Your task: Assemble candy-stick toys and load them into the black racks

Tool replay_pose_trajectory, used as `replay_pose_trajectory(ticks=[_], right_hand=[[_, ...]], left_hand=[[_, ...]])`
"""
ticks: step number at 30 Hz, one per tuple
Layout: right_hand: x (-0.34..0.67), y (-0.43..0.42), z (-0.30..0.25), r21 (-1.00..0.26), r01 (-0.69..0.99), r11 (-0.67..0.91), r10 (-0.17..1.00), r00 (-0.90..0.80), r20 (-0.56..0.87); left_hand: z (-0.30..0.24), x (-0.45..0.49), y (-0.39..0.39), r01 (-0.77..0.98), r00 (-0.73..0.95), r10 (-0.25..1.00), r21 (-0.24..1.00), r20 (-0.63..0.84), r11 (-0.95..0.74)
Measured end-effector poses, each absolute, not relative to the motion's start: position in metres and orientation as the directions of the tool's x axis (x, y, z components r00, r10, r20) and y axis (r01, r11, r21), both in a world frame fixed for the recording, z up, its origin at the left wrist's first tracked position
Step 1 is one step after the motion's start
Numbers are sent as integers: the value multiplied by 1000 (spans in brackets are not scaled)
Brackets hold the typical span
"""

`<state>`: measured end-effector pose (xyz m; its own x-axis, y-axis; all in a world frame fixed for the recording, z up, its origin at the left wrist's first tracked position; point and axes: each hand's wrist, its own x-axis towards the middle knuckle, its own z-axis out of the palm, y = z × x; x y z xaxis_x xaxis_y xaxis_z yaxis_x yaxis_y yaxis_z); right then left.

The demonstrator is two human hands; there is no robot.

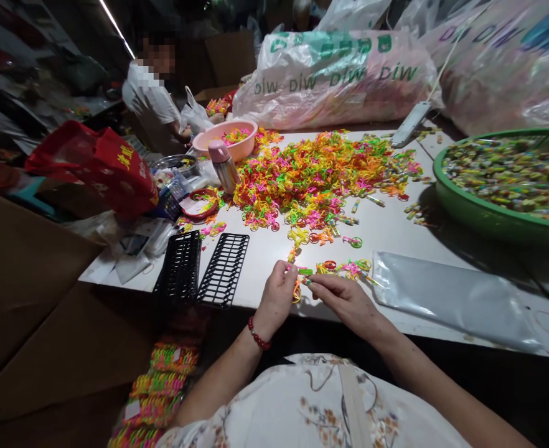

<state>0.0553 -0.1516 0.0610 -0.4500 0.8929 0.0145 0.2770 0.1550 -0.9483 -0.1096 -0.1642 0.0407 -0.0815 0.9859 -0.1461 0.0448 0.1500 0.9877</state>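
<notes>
Near the table's front edge, my left hand (277, 297) is closed on a small plastic toy (297, 292) with an orange-yellow wheel and a green part, mostly hidden by the fingers. My right hand (349, 303) meets it from the right, thumb and fingertips pinching a small multicoloured piece (307, 280) too small to make out. Just beyond my hands lie a few loose plastic toys (349, 269) in pink, red and yellow. Farther back spreads a big heap of similar bright toys (297, 177), with several small filled tubes (376, 201) at its right edge.
Black plastic racks (223, 270) lie left. A flask (224, 168), pink basin (241, 148) and red bag (101, 168) stand behind them. At right are a clear plastic bag stack (447, 298) and green basket (493, 214) of tubes. Another person (150, 99) sits at back left.
</notes>
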Motion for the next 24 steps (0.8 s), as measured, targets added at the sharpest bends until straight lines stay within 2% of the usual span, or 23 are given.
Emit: replay_pose_trajectory(ticks=[3, 8, 12, 15, 17, 19, 21, 23, 24], right_hand=[[53, -155, 62, -949, 271, 161, 886, -463, 18], [45, -167, 58, -904, 311, 295, 876, -465, 126], [53, -166, 53, -897, 345, 275, 885, -456, 96], [83, -154, 48, -867, 440, 235, 956, -263, 126], [113, -144, 44, -815, 542, 203, 979, -98, 179], [145, -133, 40, -698, 689, 196, 971, -40, 234], [170, -122, 36, -499, 839, 217, 952, -70, 297], [183, -108, 33, -306, 926, 221, 928, -103, 357], [185, -99, 33, -240, 946, 220, 919, -119, 377]], left_hand=[[40, -111, -165, 61, -72, 986, 986, -150, 154], [32, -107, -169, 82, -145, 985, 991, -90, 103], [28, -102, -163, 112, -129, 986, 987, -103, 117], [27, -103, -145, 238, -214, 975, 965, -61, 113], [24, -107, -130, 415, -260, 964, 908, 47, 67], [19, -111, -116, 604, -208, 962, 797, 175, -15], [12, -113, -105, 691, -129, 967, 719, 221, -72], [7, -114, -98, 645, -143, 975, 763, 171, -40], [6, -114, -96, 549, -187, 977, 836, 106, 14]])
